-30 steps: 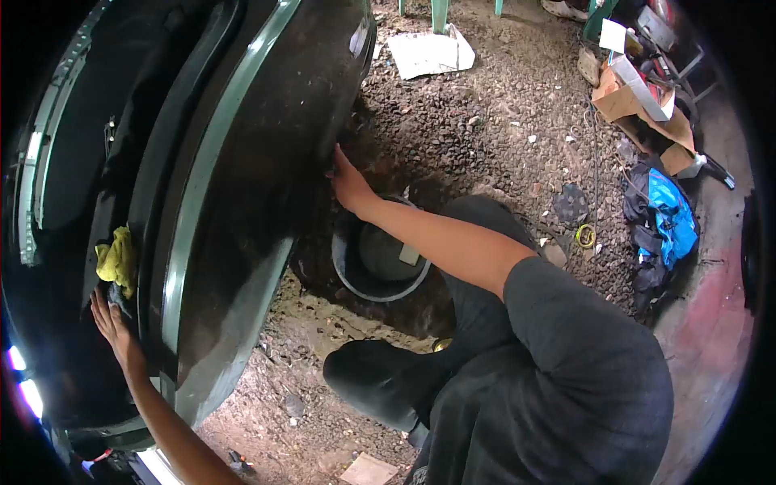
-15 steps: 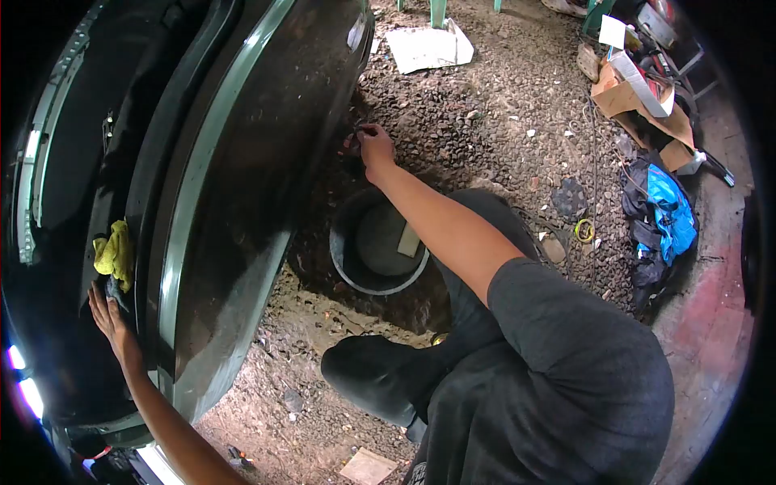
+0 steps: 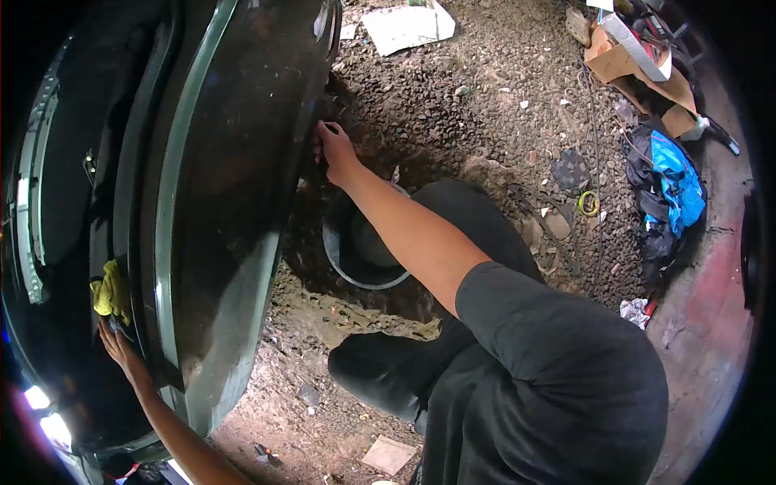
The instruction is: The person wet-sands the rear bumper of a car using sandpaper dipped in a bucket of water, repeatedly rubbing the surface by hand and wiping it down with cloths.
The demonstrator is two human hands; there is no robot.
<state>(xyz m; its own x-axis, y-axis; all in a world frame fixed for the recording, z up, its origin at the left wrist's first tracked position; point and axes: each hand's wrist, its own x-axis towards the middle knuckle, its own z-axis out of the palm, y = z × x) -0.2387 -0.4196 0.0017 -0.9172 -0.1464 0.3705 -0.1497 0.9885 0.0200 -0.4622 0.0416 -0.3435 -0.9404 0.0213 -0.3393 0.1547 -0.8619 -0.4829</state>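
Observation:
A dark, glossy car body panel [image 3: 234,153] with a pale green edge strip [image 3: 168,194] fills the left side. My left hand [image 3: 121,352] lies on the dark bodywork with its fingers stretched out, just below a crumpled yellow cloth [image 3: 111,291]. At the panel's right edge, my right hand [image 3: 338,155] is closed with bent fingers; anything between them is hidden. Below my right forearm stands a dark round bucket [image 3: 333,255] on wet ground, partly covered by the arm.
Gravel [image 3: 461,105] covers the ground. A white sheet [image 3: 408,28] lies at the top. To the right are a cardboard box [image 3: 618,61], a blue plastic bag [image 3: 677,186], and a yellow ring [image 3: 588,203]. A flat square piece [image 3: 389,455] sits near the bottom.
The view has shifted. My right hand has moved left and sits closer against the panel's edge. My left hand stays flat below the yellow cloth.

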